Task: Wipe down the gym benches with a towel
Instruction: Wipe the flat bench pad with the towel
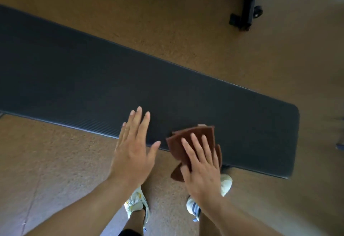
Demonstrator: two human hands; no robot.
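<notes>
With the right hand (202, 168) pressing flat, fingers spread, on the folded brown towel (193, 141) at the black bench pad (130, 79)'s near edge, and the left hand (132, 146) open beside it, long overlapping strokes along the pad would probably clean best.

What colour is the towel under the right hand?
Reddish brown; the towel shows best in the head view, the only one given.

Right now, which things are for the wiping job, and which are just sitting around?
For the job:
brown towel under the right hand
black bench pad
left hand, flat at the bench's near edge

Just around:
black equipment frame
speckled floor
</notes>
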